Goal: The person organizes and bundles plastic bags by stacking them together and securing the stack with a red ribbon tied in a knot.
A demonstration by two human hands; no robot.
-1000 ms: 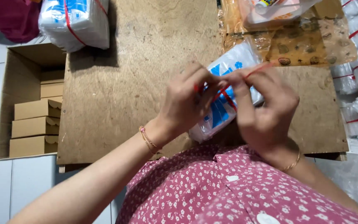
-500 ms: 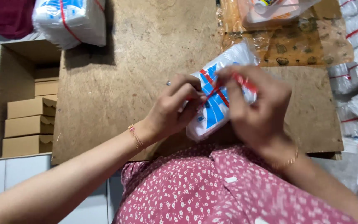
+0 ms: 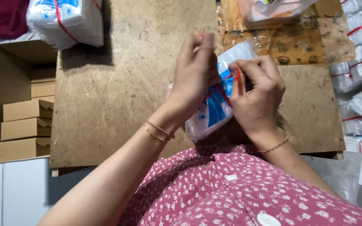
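Observation:
A stack of white-and-blue plastic packets (image 3: 214, 111) is held over the wooden board (image 3: 114, 104), between both hands. My left hand (image 3: 194, 75) grips the stack's left side, fingers stretched up with a red rubber band looped over the fingertips. My right hand (image 3: 257, 94) holds the stack's right side and pinches the red rubber band (image 3: 237, 77) between thumb and forefinger. The band runs across the packets. Both wrists wear thin gold bracelets.
A banded bundle of the same packets (image 3: 65, 19) lies at the board's far left. An open cardboard carton (image 3: 15, 58) with small brown boxes stands on the floor at left. Several banded bundles (image 3: 361, 62) pile at right. Crinkled clear plastic (image 3: 290, 37) lies at the far right of the board.
The left hand has risen and stretched the red band upward. The packet stack has tipped more upright between the hands. The view has shifted slightly.

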